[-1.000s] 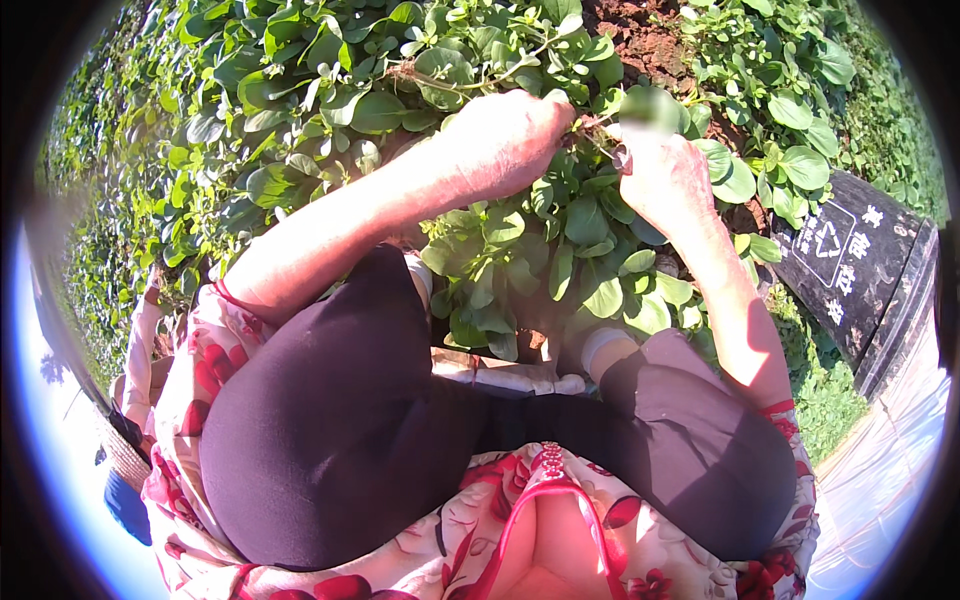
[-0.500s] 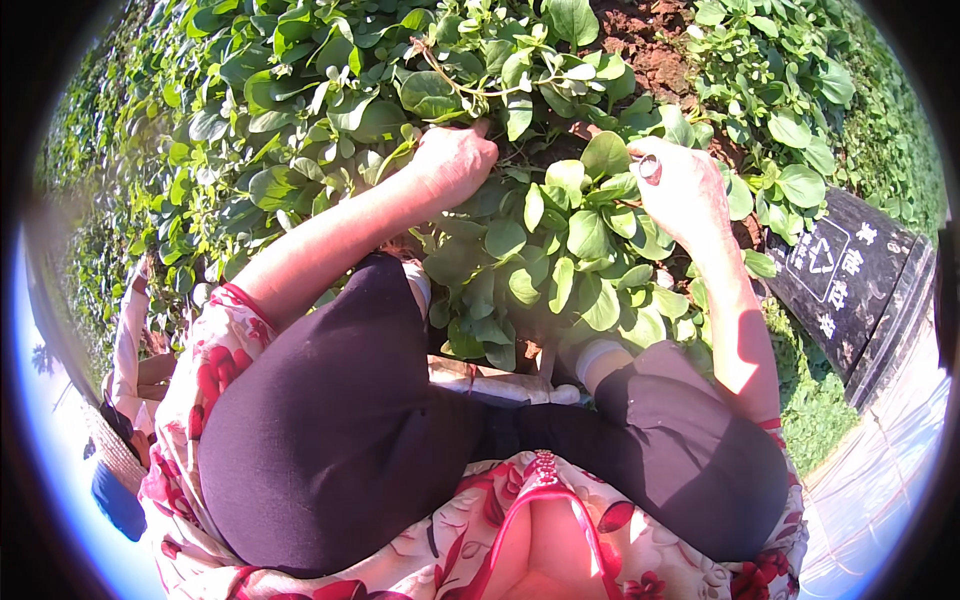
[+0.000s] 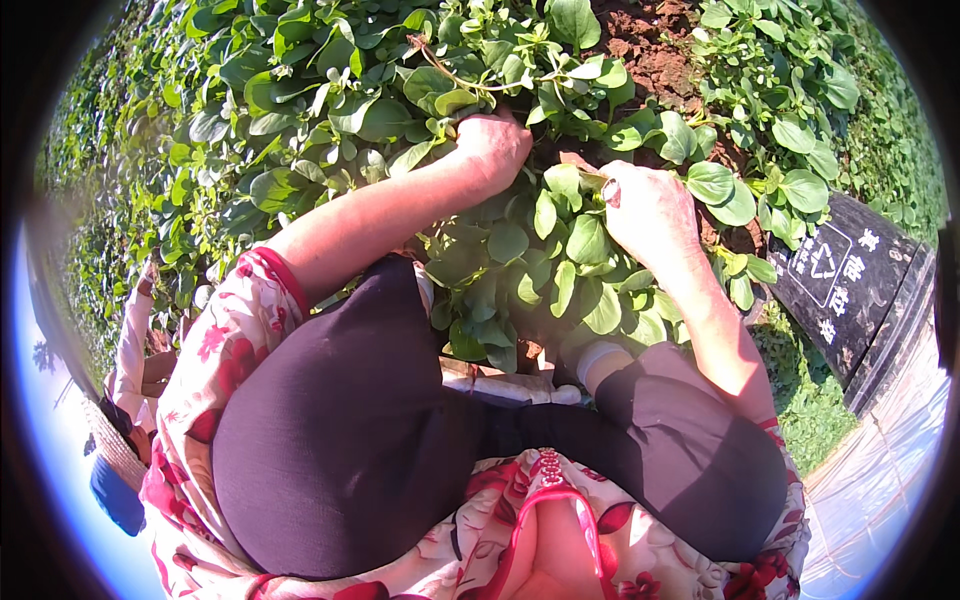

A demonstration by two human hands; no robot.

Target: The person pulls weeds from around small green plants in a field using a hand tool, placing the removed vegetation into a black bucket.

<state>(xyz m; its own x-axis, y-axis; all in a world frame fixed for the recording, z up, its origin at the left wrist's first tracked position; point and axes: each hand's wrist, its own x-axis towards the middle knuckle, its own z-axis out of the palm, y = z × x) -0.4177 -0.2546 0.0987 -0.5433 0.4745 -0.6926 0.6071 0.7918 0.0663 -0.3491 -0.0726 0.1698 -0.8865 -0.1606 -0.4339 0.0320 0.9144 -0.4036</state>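
A broad bed of green, round-leaved creeping plants (image 3: pixel 330 130) covers red-brown soil (image 3: pixel 650 40). Her left hand (image 3: pixel 495 150) is closed round a thin reddish stem (image 3: pixel 450 75); her right hand (image 3: pixel 650 205) pinches a leafy sprig (image 3: pixel 575 195). Better to grip low and pull steadily.

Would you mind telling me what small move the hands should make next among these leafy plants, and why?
Probably a short pull with the left hand, back toward the body. It is closed around a bunch of stems low in the leafy plants, while the right hand pinches a stem just beside it, over bare red soil. Both grips look set, so lifting seems the natural step.
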